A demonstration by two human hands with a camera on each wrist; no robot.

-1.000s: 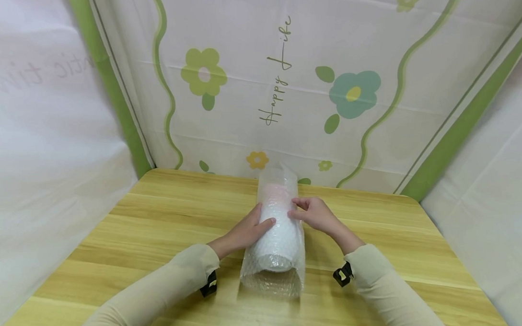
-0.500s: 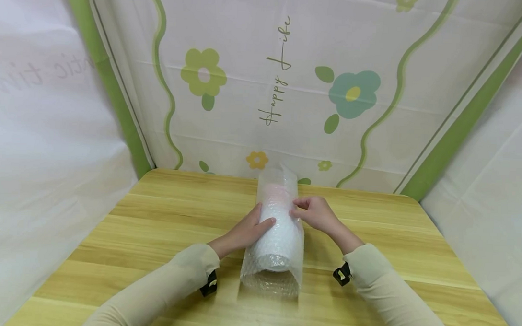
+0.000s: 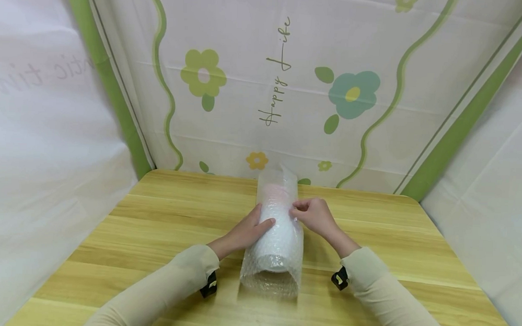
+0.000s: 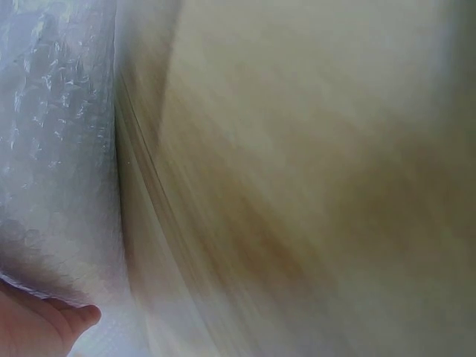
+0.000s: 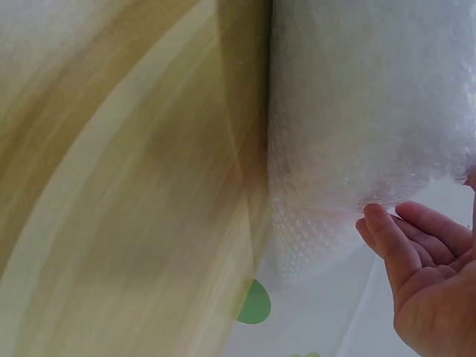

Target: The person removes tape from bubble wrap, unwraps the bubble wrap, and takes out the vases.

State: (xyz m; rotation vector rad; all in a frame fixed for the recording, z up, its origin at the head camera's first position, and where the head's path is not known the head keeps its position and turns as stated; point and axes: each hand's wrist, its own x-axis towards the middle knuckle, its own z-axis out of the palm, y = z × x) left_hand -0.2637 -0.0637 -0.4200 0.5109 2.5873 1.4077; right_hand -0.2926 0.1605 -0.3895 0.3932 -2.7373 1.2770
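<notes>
Item: bubble wrap [image 3: 291, 274], one length, on the table [image 3: 163, 255], its far end near the backdrop [image 3: 241, 119]. I take it as my clock's centre, 12 away from the person. It runs 12 to 6, hollow end facing 6.
Within: white cylinder [image 3: 280, 240], pinkish toward 12.
Left hand [image 3: 246, 228]: at 9, holding the wrapped cylinder, thumb across the top, the rest down the side.
Right hand [image 3: 316, 215]: at 2 to 3, fingers bent, index and thumb tips close together against the wrap; I cannot tell from my views whether a fold is pinched between.
Sleeves [image 3: 153, 288]: two, cream.
Wrist units [image 3: 208, 283]: two, black, at 8 and 4.
Table: yellowish wood grain.
Backdrop: white, at 12, with green "Happy Life" lettering [image 3: 274, 72]; lime flower [image 3: 203, 74] at 11; teal flower [image 3: 341, 94] at 1.
</notes>
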